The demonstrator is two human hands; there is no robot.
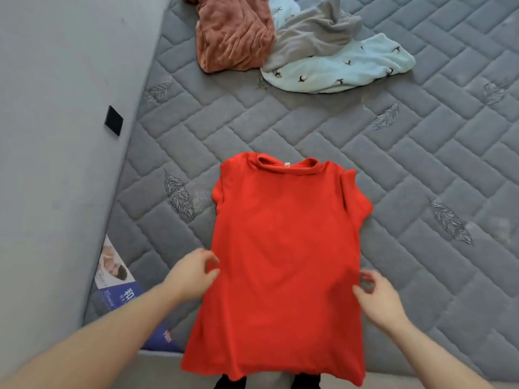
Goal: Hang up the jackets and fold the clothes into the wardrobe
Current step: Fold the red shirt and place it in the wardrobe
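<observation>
A red T-shirt [283, 248] lies flat on the grey quilted mattress [407, 169], collar away from me, both sleeves tucked in, its hem hanging over the near edge. My left hand [193, 273] is at the shirt's left edge, thumb and fingers curled around the cloth at mid height. My right hand [379, 296] hovers at the right edge with fingers spread, touching or just off the fabric. A rust-brown garment [233, 35], a grey one [311, 35] and a pale blue printed one [342, 68] lie in a heap at the far end.
A grey wall [56, 136] runs along the mattress's left side, with a small black square [113, 120] on it. A printed label [118, 279] covers the mattress's near-left corner. My dark-clad feet [266, 383] show below the shirt's hem.
</observation>
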